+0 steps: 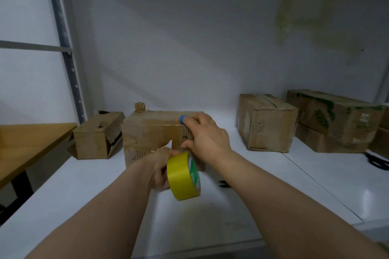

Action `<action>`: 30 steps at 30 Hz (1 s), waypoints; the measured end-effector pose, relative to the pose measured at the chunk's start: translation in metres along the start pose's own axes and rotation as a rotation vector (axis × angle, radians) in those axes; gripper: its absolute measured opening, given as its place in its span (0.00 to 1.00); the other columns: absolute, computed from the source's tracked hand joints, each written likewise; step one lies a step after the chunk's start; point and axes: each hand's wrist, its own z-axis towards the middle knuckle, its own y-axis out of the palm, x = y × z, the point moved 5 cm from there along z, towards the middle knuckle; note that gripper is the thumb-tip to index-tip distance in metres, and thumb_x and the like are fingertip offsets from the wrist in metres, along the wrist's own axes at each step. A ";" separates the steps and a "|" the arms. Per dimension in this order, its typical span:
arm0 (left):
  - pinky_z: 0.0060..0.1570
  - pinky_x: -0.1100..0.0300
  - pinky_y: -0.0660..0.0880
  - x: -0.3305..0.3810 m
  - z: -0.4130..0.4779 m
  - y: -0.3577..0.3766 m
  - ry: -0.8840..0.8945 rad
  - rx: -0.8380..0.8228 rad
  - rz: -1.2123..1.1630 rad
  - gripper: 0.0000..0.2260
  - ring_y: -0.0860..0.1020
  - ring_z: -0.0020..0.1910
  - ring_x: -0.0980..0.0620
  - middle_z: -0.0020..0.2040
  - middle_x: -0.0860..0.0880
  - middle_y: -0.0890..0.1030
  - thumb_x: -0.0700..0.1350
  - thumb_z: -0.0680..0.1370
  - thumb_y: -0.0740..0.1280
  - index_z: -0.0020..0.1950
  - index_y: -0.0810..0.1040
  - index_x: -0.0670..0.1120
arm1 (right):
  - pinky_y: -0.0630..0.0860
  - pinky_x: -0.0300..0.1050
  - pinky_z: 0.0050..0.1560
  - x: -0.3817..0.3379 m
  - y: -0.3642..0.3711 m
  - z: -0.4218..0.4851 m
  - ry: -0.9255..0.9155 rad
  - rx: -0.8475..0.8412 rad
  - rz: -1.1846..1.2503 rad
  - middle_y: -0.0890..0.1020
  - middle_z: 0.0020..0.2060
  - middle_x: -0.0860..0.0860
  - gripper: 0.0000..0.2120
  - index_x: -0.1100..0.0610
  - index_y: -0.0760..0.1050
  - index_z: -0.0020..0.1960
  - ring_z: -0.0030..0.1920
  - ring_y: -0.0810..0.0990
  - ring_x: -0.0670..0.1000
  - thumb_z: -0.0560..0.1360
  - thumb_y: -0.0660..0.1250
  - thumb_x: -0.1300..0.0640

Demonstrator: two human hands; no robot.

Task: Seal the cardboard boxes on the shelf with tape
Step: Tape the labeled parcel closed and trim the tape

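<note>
taping the box [151, 130] looks like the step in hand. l hand [160, 168] grips the roll [183, 176] just below the r hand [205, 134], close to the box front. r hand clasps the box's top front edge, fingers bent over it, thumb on the front face; blue cap [182, 119] on one fingertip. can't tell if a tape end is stuck down yet. next move prob needs the r hand pinning the end while the l hand pulls the roll away w/ steady tension, strip kept on the seam. count: 1 roll, 2 hands, at least 5 boxes on the shelf [252, 195]: box under r hand, small box [96, 134] left of l hand, right box [265, 124] beyond r hand, stacked boxes [334, 115] (2) further right; maybe more, cut off at the edge.
</note>
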 end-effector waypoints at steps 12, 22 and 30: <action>0.19 0.71 0.53 -0.024 -0.001 -0.019 -0.105 0.039 0.260 0.20 0.67 0.18 0.58 0.23 0.52 0.69 0.46 0.80 0.60 0.27 0.67 0.49 | 0.71 0.54 0.63 -0.003 0.001 0.002 0.044 -0.049 0.029 0.64 0.71 0.53 0.35 0.42 0.60 0.76 0.75 0.57 0.55 0.74 0.72 0.46; 0.13 0.71 0.54 -0.012 0.002 -0.006 -0.100 0.087 0.326 0.22 0.63 0.13 0.60 0.19 0.54 0.67 0.59 0.82 0.59 0.31 0.65 0.49 | 0.74 0.57 0.60 -0.005 0.010 -0.001 0.052 -0.066 -0.030 0.59 0.72 0.53 0.41 0.45 0.59 0.76 0.75 0.54 0.58 0.69 0.76 0.43; 0.14 0.71 0.53 -0.014 0.008 -0.011 -0.069 0.095 0.296 0.21 0.62 0.14 0.60 0.20 0.53 0.67 0.50 0.83 0.55 0.30 0.65 0.49 | 0.74 0.53 0.52 -0.011 0.000 0.008 0.114 0.057 -0.018 0.67 0.63 0.52 0.29 0.43 0.66 0.70 0.67 0.63 0.57 0.74 0.63 0.31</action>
